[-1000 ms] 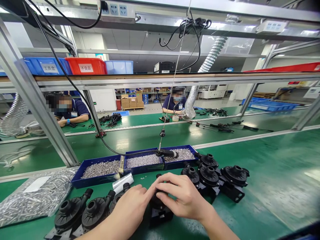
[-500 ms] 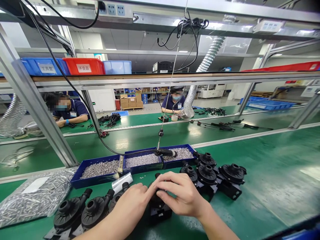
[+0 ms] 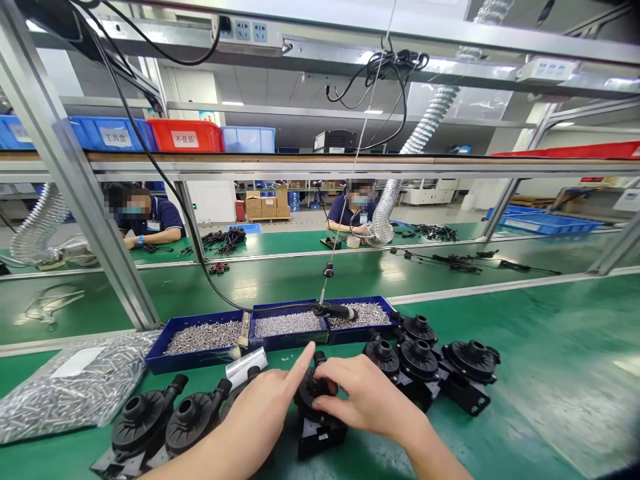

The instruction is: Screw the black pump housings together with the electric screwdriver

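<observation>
A black pump-like housing (image 3: 321, 437) with a round top and a spout stands on the green bench in front of me. The curled fingers and thumb of my right hand (image 3: 367, 397) close around its upper part. My left hand (image 3: 265, 403) is just left of this housing, index finger stretched out toward its top. The other left fingers are hidden under the hand, so I cannot see whether anything lies in the palm. Similar black housings (image 3: 187, 417) stand at left, partly behind my left forearm. More black housings (image 3: 419, 357) are grouped at right.
Blue trays (image 3: 155, 360) of small metal screws stand behind my hands. A black electric screwdriver (image 3: 335, 311) hangs over them on a cord. A clear bag (image 3: 75, 393) of metal parts lies left, a silver roll (image 3: 246, 363) before the trays. Two people sit across the bench.
My left index finger has lifted from the housing and straightened. My right fingers have moved down closer around its top, and more of the housing shows. The view has shifted slightly.
</observation>
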`<state>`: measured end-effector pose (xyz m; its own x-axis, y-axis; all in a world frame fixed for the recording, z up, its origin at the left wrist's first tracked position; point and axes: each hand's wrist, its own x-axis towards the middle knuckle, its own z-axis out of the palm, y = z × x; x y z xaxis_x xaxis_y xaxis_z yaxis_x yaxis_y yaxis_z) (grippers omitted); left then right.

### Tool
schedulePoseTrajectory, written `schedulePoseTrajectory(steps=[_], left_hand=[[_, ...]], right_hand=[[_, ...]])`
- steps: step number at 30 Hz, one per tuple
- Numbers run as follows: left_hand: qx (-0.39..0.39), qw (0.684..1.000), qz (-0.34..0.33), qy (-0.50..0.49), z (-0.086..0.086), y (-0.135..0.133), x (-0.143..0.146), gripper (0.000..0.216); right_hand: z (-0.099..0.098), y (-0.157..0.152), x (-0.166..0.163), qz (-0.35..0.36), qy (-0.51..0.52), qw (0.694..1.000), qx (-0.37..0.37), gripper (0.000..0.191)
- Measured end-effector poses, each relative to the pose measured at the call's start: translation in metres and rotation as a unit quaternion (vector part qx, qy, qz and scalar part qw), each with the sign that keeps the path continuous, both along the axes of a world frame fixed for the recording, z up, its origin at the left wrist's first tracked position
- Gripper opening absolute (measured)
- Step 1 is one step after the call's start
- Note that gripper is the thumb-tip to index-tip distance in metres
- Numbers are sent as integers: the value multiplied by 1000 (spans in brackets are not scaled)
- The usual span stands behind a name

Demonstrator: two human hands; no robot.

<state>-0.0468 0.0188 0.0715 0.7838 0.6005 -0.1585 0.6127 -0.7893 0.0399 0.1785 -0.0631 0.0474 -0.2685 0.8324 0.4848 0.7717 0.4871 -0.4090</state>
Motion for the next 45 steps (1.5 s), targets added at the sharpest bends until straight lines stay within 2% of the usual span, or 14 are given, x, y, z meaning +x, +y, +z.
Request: schedulePoseTrajectory(steps=[6, 13, 26, 31, 39, 45], left_hand=[[22, 999, 16, 41, 2, -4, 5, 113], [29, 999, -24, 35, -3, 1, 2, 119], [-1, 999, -9, 33, 8, -3, 2, 106], [-3, 998, 0, 61, 13, -7, 3, 105], [48, 997, -39, 35, 2, -2, -4, 106], [25, 997, -33, 58, 5, -6, 0, 102]], right_hand=[[0, -1, -4, -13, 10, 999, -30, 27], [1, -2, -4, -14, -9, 1000, -27, 30], [0, -2, -4, -21, -22, 999, -34, 26], [1, -2, -6, -20, -17, 999, -35, 27], [3, -3, -5, -23, -25, 999, -31, 28], [2, -3, -5, -16, -22, 999, -28, 29]])
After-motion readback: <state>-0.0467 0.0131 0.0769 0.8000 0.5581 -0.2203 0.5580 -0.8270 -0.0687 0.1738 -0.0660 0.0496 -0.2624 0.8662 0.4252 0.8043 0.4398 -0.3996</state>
